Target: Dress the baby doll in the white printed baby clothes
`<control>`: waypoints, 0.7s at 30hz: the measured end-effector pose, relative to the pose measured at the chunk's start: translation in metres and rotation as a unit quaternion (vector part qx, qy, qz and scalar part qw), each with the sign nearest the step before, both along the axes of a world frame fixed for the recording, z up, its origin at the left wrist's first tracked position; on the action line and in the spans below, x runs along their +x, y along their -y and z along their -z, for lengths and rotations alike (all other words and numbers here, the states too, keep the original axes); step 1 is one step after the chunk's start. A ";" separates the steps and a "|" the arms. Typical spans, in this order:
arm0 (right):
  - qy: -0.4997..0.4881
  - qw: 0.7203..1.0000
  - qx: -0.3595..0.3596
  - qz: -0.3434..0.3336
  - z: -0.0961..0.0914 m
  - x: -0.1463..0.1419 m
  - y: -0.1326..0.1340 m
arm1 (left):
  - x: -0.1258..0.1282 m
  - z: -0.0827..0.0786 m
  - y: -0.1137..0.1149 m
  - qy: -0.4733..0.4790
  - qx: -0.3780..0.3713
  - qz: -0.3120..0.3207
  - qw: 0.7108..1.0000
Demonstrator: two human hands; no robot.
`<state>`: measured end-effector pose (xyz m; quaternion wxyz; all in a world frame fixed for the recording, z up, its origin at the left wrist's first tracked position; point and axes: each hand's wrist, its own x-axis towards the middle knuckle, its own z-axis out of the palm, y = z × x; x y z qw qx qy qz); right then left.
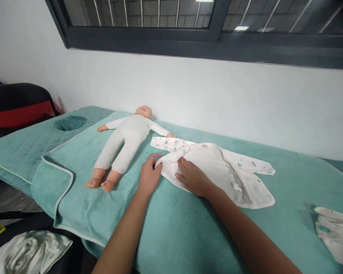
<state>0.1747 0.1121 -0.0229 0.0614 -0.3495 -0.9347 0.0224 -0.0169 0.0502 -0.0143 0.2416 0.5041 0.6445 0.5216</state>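
Observation:
A white baby garment (223, 171) with small teal prints lies spread on the teal towel-covered table (171, 228). My left hand (149, 174) pinches the garment's left edge, fingers closed on the fabric. My right hand (192, 177) lies flat on the garment just right of that edge, fingers stretched out and pressing it down. A baby doll (125, 142) in a white bodysuit lies on its back to the left of the garment, one arm nearly touching a printed sleeve (171, 144).
A white wall and dark window frame (205, 38) run behind the table. A round face hole (70, 122) shows at the table's left end. Crumpled cloth (334, 232) lies at the right edge, another cloth (25, 253) on the floor, and a black-and-red chair (17, 106) stands left.

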 end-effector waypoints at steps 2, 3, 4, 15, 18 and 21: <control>-0.004 1.000 -0.022 -0.017 -0.005 0.002 0.007 | -0.001 0.001 0.000 -0.012 0.004 -0.026 1.000; -0.004 0.999 -0.033 -0.023 -0.006 0.004 0.010 | -0.001 0.002 0.000 -0.016 0.010 -0.029 0.999; -0.001 0.999 -0.043 -0.027 -0.007 0.005 0.014 | -0.001 0.004 -0.001 -0.018 0.016 -0.027 0.999; -0.055 0.990 -0.109 -0.065 -0.013 0.026 0.059 | -0.002 0.016 -0.004 -0.079 0.050 0.025 0.995; -0.092 0.988 -0.124 0.027 -0.010 0.043 0.040 | 0.000 0.016 -0.004 -0.139 0.044 0.026 0.989; -0.052 0.981 -0.062 0.176 -0.001 0.062 0.003 | 0.004 0.017 -0.004 -0.201 0.038 0.020 0.979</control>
